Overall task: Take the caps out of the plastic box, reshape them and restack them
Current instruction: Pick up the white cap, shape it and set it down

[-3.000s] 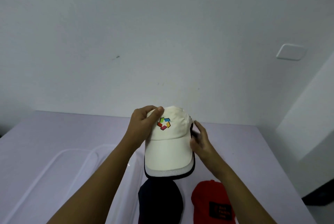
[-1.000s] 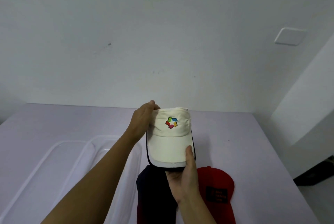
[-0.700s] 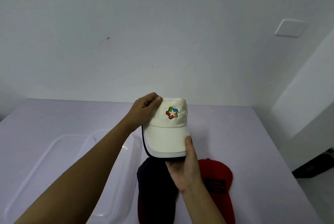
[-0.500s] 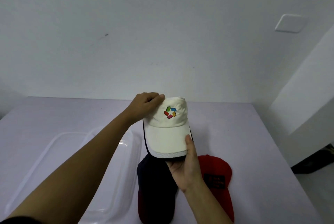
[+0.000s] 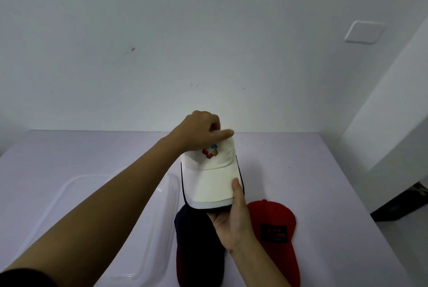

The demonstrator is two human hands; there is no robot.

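Right hand [image 5: 231, 219] pinches the brim of the white cap [image 5: 210, 177], thumb on top; left hand [image 5: 200, 134] curls around its crown; navy cap [image 5: 196, 247] and red cap [image 5: 275, 233] flank the right hand.

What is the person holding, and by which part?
The white cap: the right hand pinches the brim's front edge, the left hand grips the top of the crown.
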